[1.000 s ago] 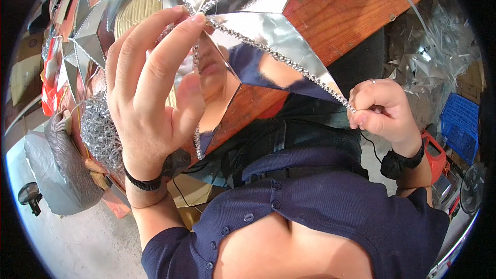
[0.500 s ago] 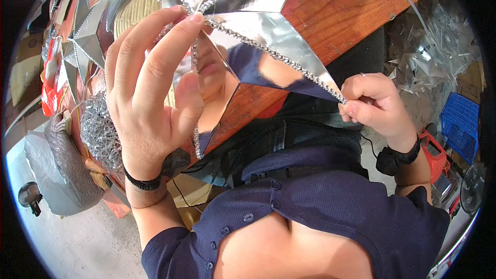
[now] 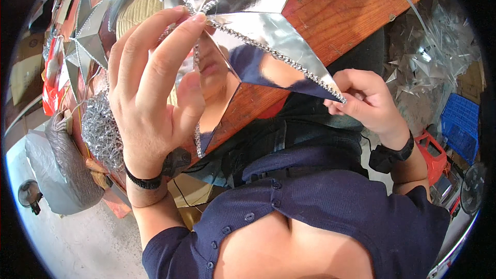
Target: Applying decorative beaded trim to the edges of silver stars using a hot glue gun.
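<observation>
A shiny silver star (image 3: 274, 28) with folded, mirror-like points lies tilted in front of me. Beaded silver tinsel trim (image 3: 279, 51) runs along its ridges from the centre out to the tips. My left hand (image 3: 150, 77) rests its index and middle fingertips on the trim at the star's centre, its thumb held apart over a lower facet. My right hand (image 3: 369, 98) pinches the star's right-hand tip, where the trim ends. Some of that hand's fingers are hidden behind the point.
The star is over a reddish wooden table (image 3: 356, 10). Left of my hand sit a bundle of silver tinsel (image 3: 101, 129) and more silver stars (image 3: 85, 41). A grey plastic bag (image 3: 67, 170) hangs at the left. Silver pieces (image 3: 429, 46) and a blue crate (image 3: 460, 126) are at the right.
My right hand has shifted slightly left, and its fingers have slid further behind the star's tip. The left hand and the star have barely moved.
</observation>
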Motion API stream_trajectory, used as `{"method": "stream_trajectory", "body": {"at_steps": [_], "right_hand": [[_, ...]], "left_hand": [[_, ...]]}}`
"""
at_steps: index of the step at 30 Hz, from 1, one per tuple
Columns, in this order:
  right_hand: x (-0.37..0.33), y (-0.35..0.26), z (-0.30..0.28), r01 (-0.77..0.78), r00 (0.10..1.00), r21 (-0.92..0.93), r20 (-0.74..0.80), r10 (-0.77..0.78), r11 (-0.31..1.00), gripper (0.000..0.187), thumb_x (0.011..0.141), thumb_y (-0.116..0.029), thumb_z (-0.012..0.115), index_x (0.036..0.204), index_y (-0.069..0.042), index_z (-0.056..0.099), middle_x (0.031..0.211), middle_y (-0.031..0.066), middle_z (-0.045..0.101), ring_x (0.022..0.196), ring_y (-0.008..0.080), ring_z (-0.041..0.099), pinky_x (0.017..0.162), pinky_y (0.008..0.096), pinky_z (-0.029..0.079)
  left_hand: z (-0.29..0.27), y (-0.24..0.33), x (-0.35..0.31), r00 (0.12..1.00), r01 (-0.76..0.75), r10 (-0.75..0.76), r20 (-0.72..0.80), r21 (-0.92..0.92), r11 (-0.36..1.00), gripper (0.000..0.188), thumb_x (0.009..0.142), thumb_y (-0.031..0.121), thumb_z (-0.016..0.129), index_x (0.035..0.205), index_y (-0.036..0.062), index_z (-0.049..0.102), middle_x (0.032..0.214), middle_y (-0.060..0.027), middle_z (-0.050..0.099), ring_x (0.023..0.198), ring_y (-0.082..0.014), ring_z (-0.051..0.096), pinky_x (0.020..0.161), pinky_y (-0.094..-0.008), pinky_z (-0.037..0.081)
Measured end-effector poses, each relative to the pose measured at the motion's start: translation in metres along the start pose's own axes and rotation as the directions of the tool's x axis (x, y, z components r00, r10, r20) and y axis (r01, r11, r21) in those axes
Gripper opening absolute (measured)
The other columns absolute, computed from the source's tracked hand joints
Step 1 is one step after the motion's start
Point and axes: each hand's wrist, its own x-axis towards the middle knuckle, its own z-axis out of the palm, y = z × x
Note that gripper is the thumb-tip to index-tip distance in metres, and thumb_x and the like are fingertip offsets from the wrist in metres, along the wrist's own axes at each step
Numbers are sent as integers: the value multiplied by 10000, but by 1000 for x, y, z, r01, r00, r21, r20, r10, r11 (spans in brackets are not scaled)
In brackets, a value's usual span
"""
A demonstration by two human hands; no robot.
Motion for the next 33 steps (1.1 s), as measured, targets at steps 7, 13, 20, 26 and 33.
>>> {"method": "stream_trajectory", "body": {"at_steps": [7, 13, 20, 26, 33], "right_hand": [[-8, -48, -54, 216, 976, -821, 169, -136, 528, 478, 876, -178, 708, 1296, 11, 581, 1143, 139, 656, 1112, 205, 622, 954, 345, 480], [-38, -102, -86, -184, 983, -715, -138, 122, 675, 457, 874, -76, 648, 1320, -3, 579, 1099, 94, 627, 987, 164, 584, 856, 293, 477], [-19, -120, -69, -107, 994, -722, -94, 57, 684, 439, 914, -96, 621, 1344, -23, 573, 1087, 79, 627, 942, 136, 583, 827, 269, 474], [-2, -130, -57, -3, 998, -762, -46, -50, 648, 430, 934, -136, 625, 1346, -27, 570, 1037, 75, 639, 913, 125, 584, 816, 258, 465], [0, -131, -50, 4, 992, -784, -77, -103, 621, 389, 956, -131, 613, 1331, -34, 581, 1017, 57, 633, 916, 109, 572, 801, 245, 454]], "left_hand": [[-10, 4, -1, 999, 53, -53, -2, -4, 999, 388, 883, 193, 583, 1238, 46, 642, 1256, -157, 641, 1138, -335, 604, 996, -435, 443], [-29, -6, 7, 984, 77, -45, 173, -183, 980, 473, 903, 307, 612, 1292, 40, 623, 1323, -161, 606, 1174, -346, 584, 977, -417, 464], [-30, -12, 1, 985, 162, -131, 109, -361, 918, 526, 872, 219, 696, 1355, 64, 560, 1344, -142, 591, 1190, -350, 569, 1011, -438, 450], [-23, -2, -3, 981, 190, -171, 89, -313, 930, 633, 780, 280, 792, 1335, 98, 549, 1276, -100, 613, 1198, -333, 547, 1031, -435, 428], [-44, -14, -11, 970, 231, -242, 17, -358, 904, 674, 744, 133, 800, 1360, 47, 542, 1338, -130, 595, 1277, -275, 535, 1081, -398, 405]]}}
